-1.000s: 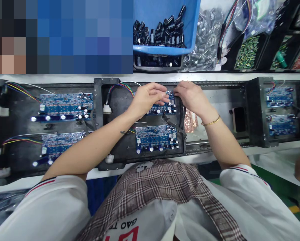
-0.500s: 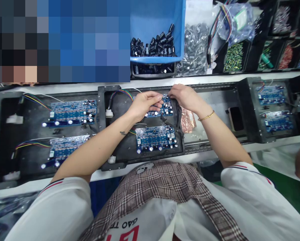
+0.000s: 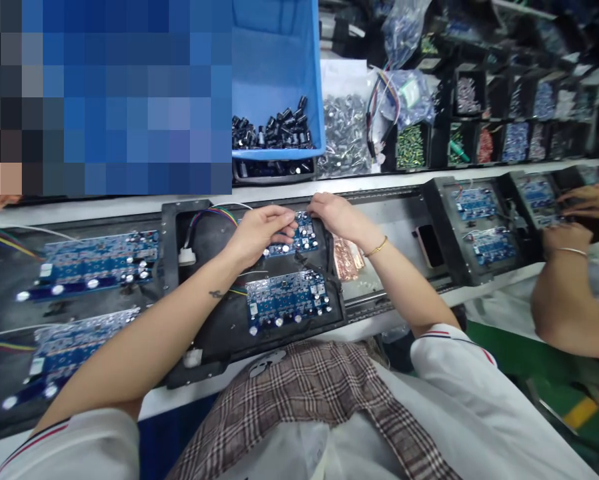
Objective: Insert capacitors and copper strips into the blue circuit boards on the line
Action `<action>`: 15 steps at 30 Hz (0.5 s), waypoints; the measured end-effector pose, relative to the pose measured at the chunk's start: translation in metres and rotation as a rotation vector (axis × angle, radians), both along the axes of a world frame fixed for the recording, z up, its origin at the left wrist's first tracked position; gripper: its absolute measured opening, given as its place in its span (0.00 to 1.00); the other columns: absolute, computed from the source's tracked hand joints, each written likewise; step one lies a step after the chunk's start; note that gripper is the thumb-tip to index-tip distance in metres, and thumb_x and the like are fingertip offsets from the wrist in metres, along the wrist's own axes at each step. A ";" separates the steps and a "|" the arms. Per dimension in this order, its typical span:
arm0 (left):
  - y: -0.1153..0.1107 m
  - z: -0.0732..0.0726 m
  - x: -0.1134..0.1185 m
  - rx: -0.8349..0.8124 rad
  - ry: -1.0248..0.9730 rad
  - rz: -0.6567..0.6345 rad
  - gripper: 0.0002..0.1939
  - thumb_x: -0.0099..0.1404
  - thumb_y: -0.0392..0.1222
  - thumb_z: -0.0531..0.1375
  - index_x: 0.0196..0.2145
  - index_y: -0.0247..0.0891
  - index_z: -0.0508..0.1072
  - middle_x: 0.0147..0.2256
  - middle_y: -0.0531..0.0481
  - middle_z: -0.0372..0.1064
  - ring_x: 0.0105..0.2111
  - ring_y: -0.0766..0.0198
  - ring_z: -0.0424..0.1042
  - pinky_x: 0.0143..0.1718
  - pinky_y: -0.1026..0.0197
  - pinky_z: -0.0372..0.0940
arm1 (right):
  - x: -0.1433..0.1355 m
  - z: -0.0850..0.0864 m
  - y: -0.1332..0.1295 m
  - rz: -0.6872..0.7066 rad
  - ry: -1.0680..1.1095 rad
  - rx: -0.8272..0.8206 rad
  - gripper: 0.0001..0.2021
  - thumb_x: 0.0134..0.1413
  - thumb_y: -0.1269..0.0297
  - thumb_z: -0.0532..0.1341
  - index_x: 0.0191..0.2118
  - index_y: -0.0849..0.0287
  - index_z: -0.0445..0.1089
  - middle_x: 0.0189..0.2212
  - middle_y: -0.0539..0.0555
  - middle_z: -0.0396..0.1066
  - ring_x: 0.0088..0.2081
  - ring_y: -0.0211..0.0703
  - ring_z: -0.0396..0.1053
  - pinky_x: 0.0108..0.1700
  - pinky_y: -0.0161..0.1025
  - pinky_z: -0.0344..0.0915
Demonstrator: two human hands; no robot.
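My left hand [image 3: 260, 235] is over the upper blue circuit board [image 3: 307, 235], thumb and fingertips pinched together. Whatever it may hold is too small to make out. At that board's far right corner is my right hand [image 3: 335, 215], its fingers curled down and closed, their tips partly hidden. Part of the board is covered by my left hand. A second blue circuit board [image 3: 287, 300], with round capacitors along its near edge, lies below it in the same black tray [image 3: 214, 343]. Coloured wires [image 3: 207, 217] lead from the upper board to a white connector [image 3: 187, 256].
Left is another black tray with two boards [image 3: 99, 263]. Beyond stand a blue bin [image 3: 274, 60] of black capacitors and several small-part bins [image 3: 412, 148]. Copper-coloured strips [image 3: 347, 257] and a phone [image 3: 429, 245] lie right; a co-worker's arms [image 3: 564, 287] are farther right.
The view has turned to the right, bringing more bins and the co-worker's arms into sight. Both my hands stay at the same upper board, with almost the same finger pose.
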State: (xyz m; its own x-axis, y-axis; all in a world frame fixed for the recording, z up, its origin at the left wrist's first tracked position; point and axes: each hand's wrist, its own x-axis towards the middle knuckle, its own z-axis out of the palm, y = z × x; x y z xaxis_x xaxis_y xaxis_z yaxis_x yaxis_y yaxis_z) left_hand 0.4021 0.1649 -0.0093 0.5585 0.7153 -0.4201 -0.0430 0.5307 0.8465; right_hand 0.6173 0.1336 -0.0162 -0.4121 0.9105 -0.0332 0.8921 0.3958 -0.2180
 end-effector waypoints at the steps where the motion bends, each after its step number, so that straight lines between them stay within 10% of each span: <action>1: 0.001 -0.001 0.000 0.004 0.006 -0.003 0.03 0.63 0.37 0.65 0.33 0.34 0.76 0.30 0.50 0.73 0.26 0.70 0.71 0.27 0.68 0.70 | 0.000 0.001 0.000 -0.004 -0.001 -0.008 0.14 0.67 0.72 0.49 0.40 0.62 0.72 0.38 0.57 0.68 0.38 0.43 0.61 0.44 0.40 0.58; 9: -0.001 -0.003 0.000 0.071 0.048 -0.048 0.04 0.65 0.38 0.64 0.33 0.36 0.75 0.31 0.50 0.72 0.26 0.71 0.72 0.28 0.68 0.71 | -0.002 0.005 -0.001 -0.007 -0.014 -0.024 0.13 0.67 0.74 0.50 0.42 0.63 0.72 0.39 0.59 0.69 0.39 0.44 0.62 0.45 0.40 0.59; 15: 0.001 0.030 0.021 0.161 0.008 -0.155 0.03 0.66 0.35 0.62 0.37 0.33 0.74 0.37 0.46 0.74 0.33 0.66 0.76 0.33 0.64 0.74 | -0.002 0.003 -0.002 -0.008 0.008 -0.023 0.13 0.67 0.74 0.50 0.39 0.64 0.73 0.39 0.60 0.72 0.40 0.44 0.65 0.45 0.41 0.61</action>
State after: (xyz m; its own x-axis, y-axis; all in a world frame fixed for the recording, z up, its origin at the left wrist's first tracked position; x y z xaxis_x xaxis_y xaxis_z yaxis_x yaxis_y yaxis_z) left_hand 0.4233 0.1664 0.0204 0.6641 0.6791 -0.3127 0.0361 0.3887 0.9207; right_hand 0.6151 0.1318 -0.0136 -0.4056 0.9126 -0.0511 0.8933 0.3839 -0.2338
